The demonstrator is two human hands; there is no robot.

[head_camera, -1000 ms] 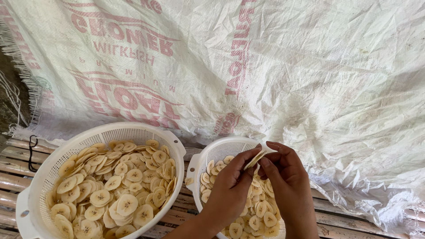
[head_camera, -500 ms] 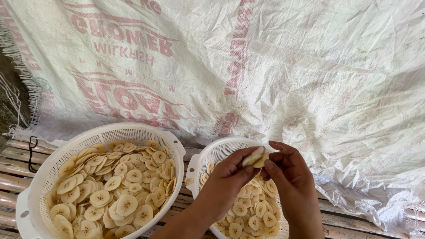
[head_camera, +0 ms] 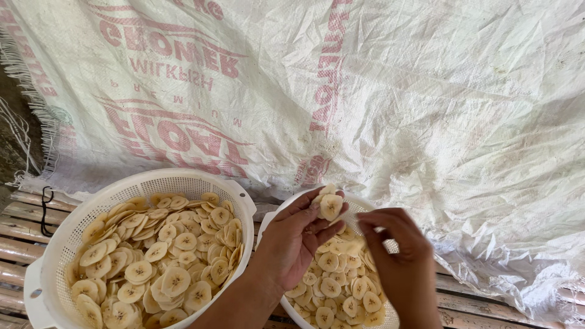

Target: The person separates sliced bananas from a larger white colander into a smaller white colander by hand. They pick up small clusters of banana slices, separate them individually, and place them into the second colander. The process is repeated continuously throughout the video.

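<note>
I have a small stack of banana slices (head_camera: 329,205) in my left hand (head_camera: 292,244). The slices are pale yellow and round, with a darker star spot in the middle. They rest on my left fingers (head_camera: 317,226), with my thumb bent over the top edge, so my left fingers are closed on the stack. The flat face of the front slice looks up at me, and the stack sits up over the far rim of the small white basket (head_camera: 274,219). My right hand (head_camera: 399,256) is just to the right of the stack and a little lower. My right fingers (head_camera: 368,230) are curled and pinched close together, with the tips pointing left at the slices. I cannot tell if they hold a slice. They are near the stack but not touching it. So the slices are already in my left hand, and they lie to the left and a bit up from my right fingertips. Under both hands, the small basket is full of more slices. To the left of it, touching or nearly so, is a big white basket (head_camera: 183,180) with lots of tiny holes, heaped with slices (head_camera: 158,256) too. Both baskets sit on a worktop (head_camera: 18,225) of wooden slats. Past them lies a big white woven sack cloth (head_camera: 426,109) with faded red print.
</note>
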